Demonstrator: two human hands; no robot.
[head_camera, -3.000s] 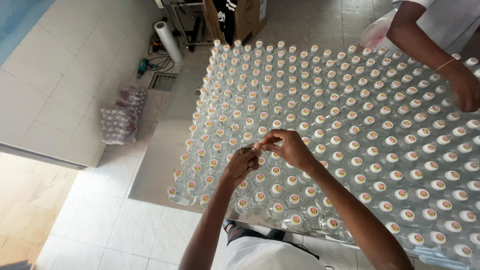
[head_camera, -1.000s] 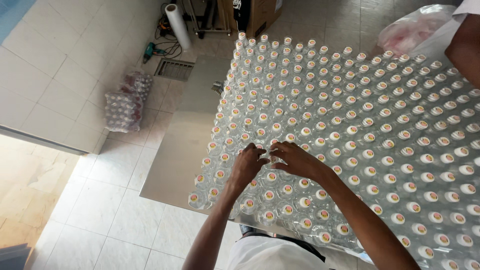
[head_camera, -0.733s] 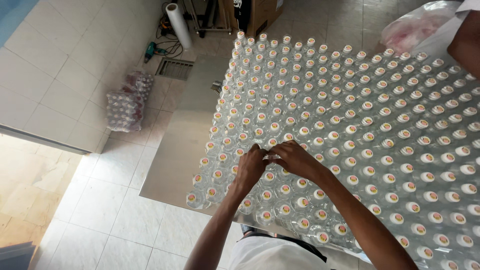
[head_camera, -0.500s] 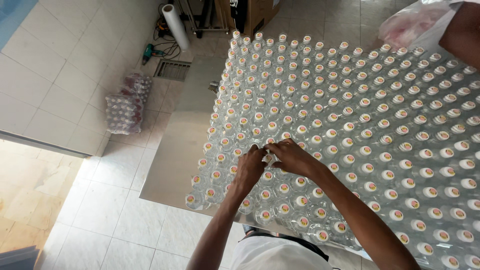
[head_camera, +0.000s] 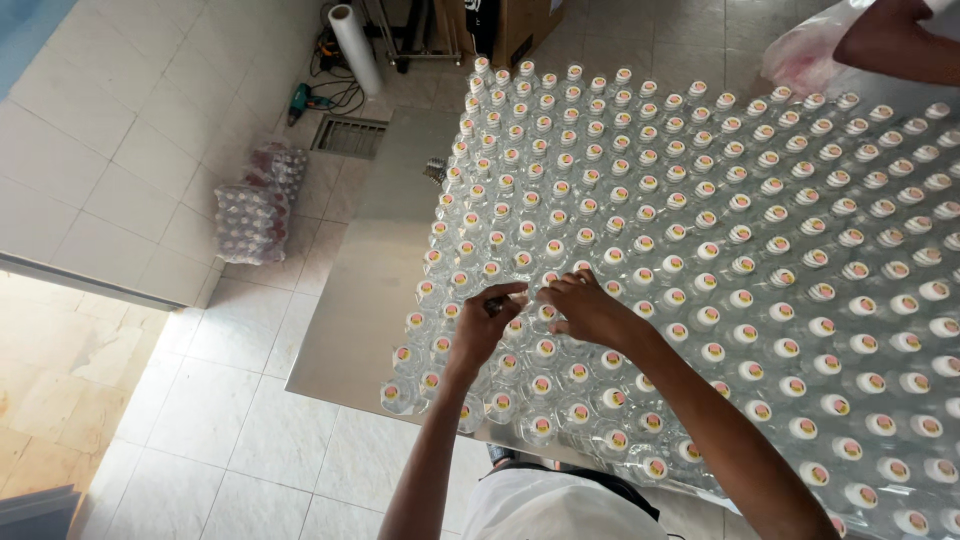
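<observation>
Many small clear plastic bottles with white caps stand packed in rows on a shiny metal table. My left hand and my right hand meet over the bottles near the table's front left part. Their fingertips pinch together at one bottle's cap, and the left fingers hold something small and dark that I cannot make out. Both forearms reach in from the bottom of the view.
Another person's arm holds a clear plastic bag at the far right corner. On the tiled floor to the left lie shrink-wrapped bottle packs, a white film roll and a floor vent.
The view has shifted, and my hands have moved a little along the bottles, staying pinched together at the caps. The other person's arm has drawn back toward the top right corner.
</observation>
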